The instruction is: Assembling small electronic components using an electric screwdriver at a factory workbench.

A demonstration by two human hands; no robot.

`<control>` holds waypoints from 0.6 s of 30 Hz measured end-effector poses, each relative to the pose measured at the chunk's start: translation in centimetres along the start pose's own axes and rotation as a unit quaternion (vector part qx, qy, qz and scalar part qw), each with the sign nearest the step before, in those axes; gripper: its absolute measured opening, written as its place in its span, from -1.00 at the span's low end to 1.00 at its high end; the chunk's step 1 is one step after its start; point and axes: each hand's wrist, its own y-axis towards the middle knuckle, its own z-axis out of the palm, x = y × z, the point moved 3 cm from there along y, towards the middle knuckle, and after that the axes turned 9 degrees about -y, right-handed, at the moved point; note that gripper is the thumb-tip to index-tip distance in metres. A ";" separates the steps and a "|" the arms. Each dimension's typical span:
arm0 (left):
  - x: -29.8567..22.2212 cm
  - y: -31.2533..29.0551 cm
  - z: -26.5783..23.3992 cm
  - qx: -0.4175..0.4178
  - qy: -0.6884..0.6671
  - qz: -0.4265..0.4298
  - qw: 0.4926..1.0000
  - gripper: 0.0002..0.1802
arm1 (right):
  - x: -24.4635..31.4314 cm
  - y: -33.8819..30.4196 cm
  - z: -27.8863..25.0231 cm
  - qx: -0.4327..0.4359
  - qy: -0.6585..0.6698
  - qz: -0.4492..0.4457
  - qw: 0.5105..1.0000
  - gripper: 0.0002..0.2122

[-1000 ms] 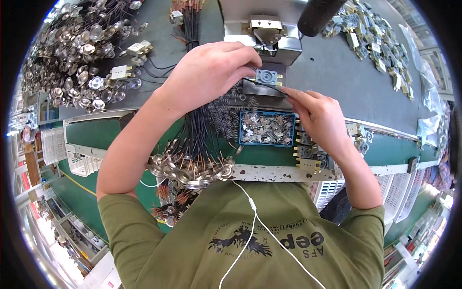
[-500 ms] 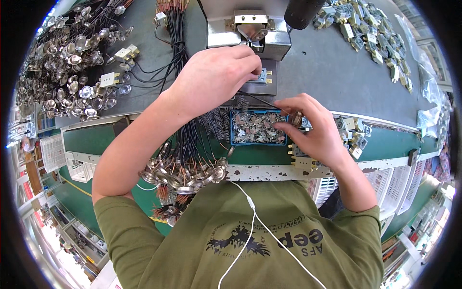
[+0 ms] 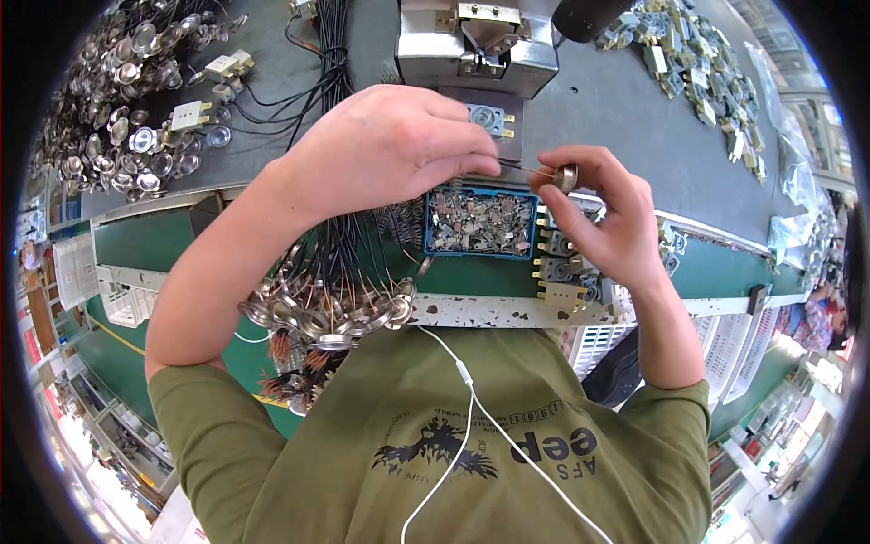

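Note:
Between the thumb and fingers of my right hand (image 3: 612, 213) is a small round metal capsule (image 3: 565, 178). A thin copper-coloured lead runs left from this capsule into a black sleeve (image 3: 510, 164), which my left hand (image 3: 399, 145) pinches at its fingertips. Just beyond those fingertips, a grey switch block (image 3: 488, 119) with brass terminals lies on the metal plate in front of a silver bench fixture (image 3: 480, 59). The block's left side is hidden behind my left hand.
A blue tray (image 3: 426, 238) of small metal parts sits below my hands, with several switch blocks (image 3: 562, 269) beside it. Bundled black leads (image 3: 335, 68) with metal capsules hang over the bench edge. Capsules (image 3: 118, 118) pile up at left, switch blocks (image 3: 698, 82) at far right.
My left hand has drawn back from the fixture toward me, uncovering more of the switch block. My right hand has turned, and the metal capsule now shows plainly in its fingers.

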 end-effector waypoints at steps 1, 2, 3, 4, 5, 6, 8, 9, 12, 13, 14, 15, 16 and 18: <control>0.0 -0.2 -0.4 -0.005 0.002 0.001 1.000 -0.87 | -0.4 0.2 0.1 0.048 0.003 0.054 0.997 -0.73; 0.1 -0.5 -0.8 -0.002 0.017 0.003 1.000 -0.87 | -0.6 0.6 0.3 0.054 0.041 0.077 0.995 -0.79; 0.1 -0.7 -1.1 0.000 0.032 0.003 0.999 -0.88 | -0.7 0.8 0.3 0.055 0.038 0.073 0.995 -0.79; 0.0 -0.9 -1.3 -0.003 0.033 0.002 0.999 -0.88 | -0.8 0.9 0.6 0.075 0.074 0.082 0.991 -0.77; 0.0 -1.1 -1.4 -0.008 0.020 -0.002 1.000 -0.88 | -0.9 1.0 0.8 0.095 0.110 0.091 0.985 -0.74; 0.0 -1.3 -1.5 -0.012 0.007 -0.006 1.000 -0.88 | -1.1 1.3 1.1 0.098 0.108 0.090 0.985 -0.74; -0.1 -1.1 -2.2 -0.008 0.006 -0.019 1.000 -0.87 | -1.5 1.7 1.9 0.132 0.307 0.112 0.936 -0.64; -0.2 -0.9 -2.6 -0.001 0.007 -0.031 0.999 -0.85 | -1.4 1.7 2.0 0.135 0.305 0.115 0.936 -0.64; -0.3 -1.2 -3.3 0.000 0.003 -0.045 0.999 -0.84 | -0.7 2.3 2.4 0.195 0.400 0.138 0.885 -0.54; -0.3 -1.3 -3.4 -0.007 0.018 -0.029 0.999 -0.86 | -0.7 2.4 2.6 0.197 0.398 0.139 0.885 -0.54; -0.2 -1.3 -3.5 -0.010 0.017 -0.030 0.999 -0.86 | -0.7 2.5 2.7 0.193 0.405 0.143 0.882 -0.54; -0.2 -1.2 -3.5 -0.009 0.019 -0.034 0.999 -0.85 | -0.8 2.5 2.8 0.188 0.411 0.148 0.880 -0.53; -0.3 -1.2 -3.5 -0.008 0.020 -0.037 0.999 -0.85 | -0.8 2.6 2.9 0.189 0.409 0.148 0.880 -0.53; -0.2 -1.2 -3.4 -0.010 0.021 -0.041 0.999 -0.85 | -0.8 2.8 2.8 0.157 0.366 0.129 0.908 -0.54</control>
